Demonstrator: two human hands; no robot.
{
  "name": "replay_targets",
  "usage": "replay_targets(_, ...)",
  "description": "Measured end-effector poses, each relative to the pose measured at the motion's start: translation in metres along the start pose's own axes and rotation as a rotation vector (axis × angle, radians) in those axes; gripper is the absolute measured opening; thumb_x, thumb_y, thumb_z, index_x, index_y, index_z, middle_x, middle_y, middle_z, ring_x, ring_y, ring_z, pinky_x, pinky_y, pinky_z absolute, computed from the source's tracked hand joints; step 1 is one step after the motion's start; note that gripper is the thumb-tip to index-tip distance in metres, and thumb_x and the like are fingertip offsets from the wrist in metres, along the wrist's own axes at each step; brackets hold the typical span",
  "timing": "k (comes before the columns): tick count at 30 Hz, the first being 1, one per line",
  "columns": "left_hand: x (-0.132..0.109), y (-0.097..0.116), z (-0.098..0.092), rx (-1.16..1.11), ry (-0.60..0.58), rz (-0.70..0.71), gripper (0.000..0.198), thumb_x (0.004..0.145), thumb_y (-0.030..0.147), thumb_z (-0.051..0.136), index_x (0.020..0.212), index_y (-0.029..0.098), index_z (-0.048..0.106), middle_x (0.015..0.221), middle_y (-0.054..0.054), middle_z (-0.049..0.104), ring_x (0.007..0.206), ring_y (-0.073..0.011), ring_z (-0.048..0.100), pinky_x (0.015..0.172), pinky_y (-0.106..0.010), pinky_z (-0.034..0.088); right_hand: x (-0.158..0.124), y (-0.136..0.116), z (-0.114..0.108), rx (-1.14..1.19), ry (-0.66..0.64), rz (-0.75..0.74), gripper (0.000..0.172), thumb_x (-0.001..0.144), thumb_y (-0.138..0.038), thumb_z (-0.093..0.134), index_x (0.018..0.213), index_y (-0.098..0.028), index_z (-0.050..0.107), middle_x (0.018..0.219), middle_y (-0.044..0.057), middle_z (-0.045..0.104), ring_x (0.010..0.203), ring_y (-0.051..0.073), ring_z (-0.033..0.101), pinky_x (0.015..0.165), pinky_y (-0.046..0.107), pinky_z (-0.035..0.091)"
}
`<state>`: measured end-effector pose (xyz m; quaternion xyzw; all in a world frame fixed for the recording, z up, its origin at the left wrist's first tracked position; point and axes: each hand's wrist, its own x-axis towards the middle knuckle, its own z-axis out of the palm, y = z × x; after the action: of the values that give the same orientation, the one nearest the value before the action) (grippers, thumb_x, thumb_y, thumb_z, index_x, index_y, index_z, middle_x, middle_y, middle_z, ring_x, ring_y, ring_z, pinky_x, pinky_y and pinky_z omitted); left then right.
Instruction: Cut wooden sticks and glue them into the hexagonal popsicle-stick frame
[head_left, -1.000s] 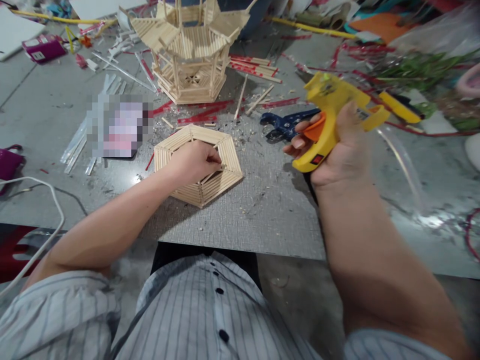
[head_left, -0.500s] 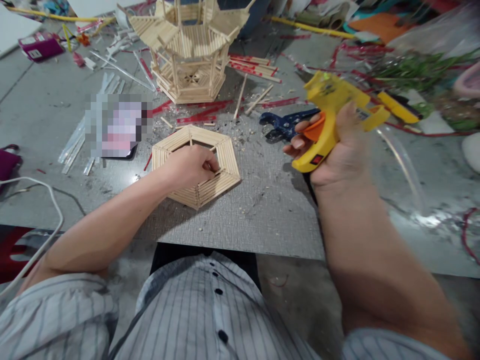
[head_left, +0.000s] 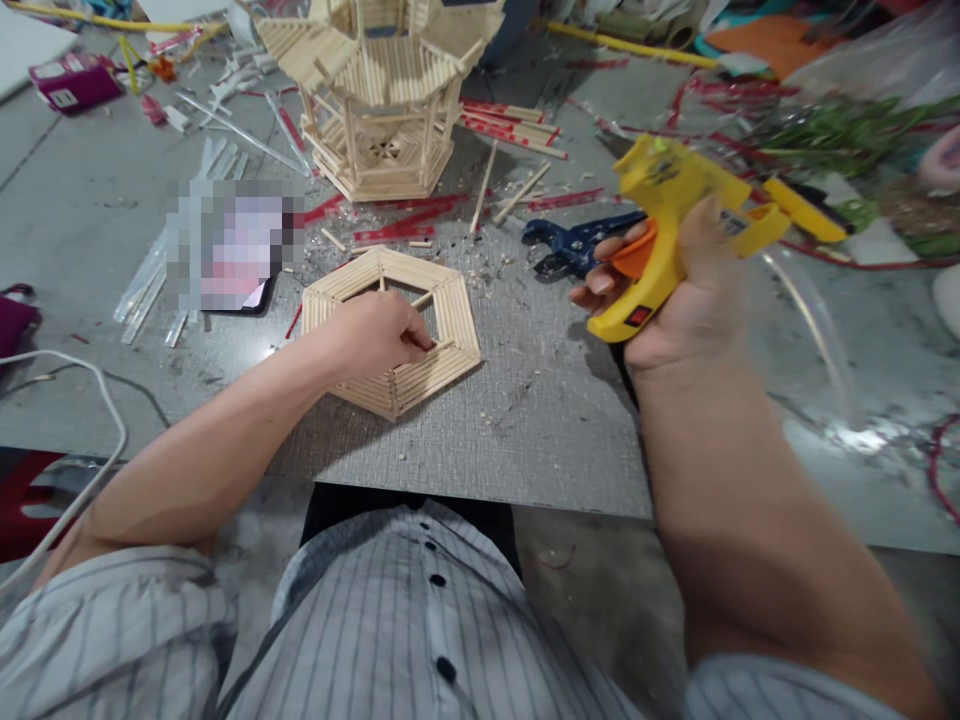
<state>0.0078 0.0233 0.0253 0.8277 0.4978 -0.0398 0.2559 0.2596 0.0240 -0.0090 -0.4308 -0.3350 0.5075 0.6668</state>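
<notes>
My left hand (head_left: 375, 332) reaches over a flat hexagonal frame (head_left: 450, 310) built from thin wooden sticks. Its fingers are pinched at the inner edge, on what looks like a thin wooden stick (head_left: 444, 347), mostly hidden by the fingertips. Short sticks also run inward from other corners of the frame. My right hand (head_left: 694, 285) is wrapped round a yellow hot glue gun (head_left: 664, 245), raised above the table to the right of the frame, fingers by its orange trigger. Behind the frame stands a stick-built pavilion model (head_left: 382, 110) with flared roof panels.
Blue cutting pliers (head_left: 562, 245) lie just left of the glue gun. Loose sticks with red tape (head_left: 517, 128) are beside the pavilion. Clear glue sticks (head_left: 150, 270) and a phone (head_left: 244, 250) lie at left. A white cable (head_left: 112, 420) hangs over the table edge.
My left hand stays pinched at the frame's inner edge, with barely any movement. The glue gun remains held up in my right hand. The view has shifted slightly.
</notes>
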Motion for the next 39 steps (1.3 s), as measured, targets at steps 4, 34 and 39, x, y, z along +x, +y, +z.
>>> replay_targets(4, -0.0002, 0.0000, -0.0009, 0.003, -0.025, 0.004, 0.027, 0.075, 0.027, 0.059, 0.096, 0.023, 0.076, 0.091, 0.000, 0.076, 0.080, -0.0140, 0.066, 0.068, -0.023, 0.042, -0.0025, -0.0018, 0.0037, -0.002, 0.042, 0.020, 0.050, 0.041, -0.060, 0.081, 0.062, -0.019, 0.060, 0.062, -0.001, 0.065, 0.043, 0.008, 0.050, 0.043, 0.027, 0.051)
replay_targets(34, -0.0015, 0.0012, 0.0001, 0.108, -0.033, 0.028, 0.029, 0.078, 0.024, 0.051, 0.092, 0.017, 0.075, 0.088, -0.004, 0.075, 0.078, -0.0158, 0.064, 0.067, -0.025, 0.039, -0.0043, -0.0045, 0.0076, -0.022, 0.038, 0.020, 0.056, 0.036, -0.065, 0.081, 0.060, -0.020, 0.059, 0.061, -0.002, 0.065, 0.042, 0.007, 0.050, 0.043, 0.027, 0.051)
replay_targets(39, -0.0019, 0.0003, -0.0004, 0.092, -0.036, 0.028, 0.028, 0.077, 0.023, 0.052, 0.091, 0.017, 0.075, 0.084, -0.004, 0.074, 0.073, -0.0142, 0.063, 0.065, -0.024, 0.038, -0.0038, -0.0045, 0.0064, -0.011, 0.044, 0.021, 0.056, 0.035, -0.064, 0.082, 0.061, -0.020, 0.059, 0.061, -0.002, 0.065, 0.042, 0.007, 0.050, 0.043, 0.027, 0.051)
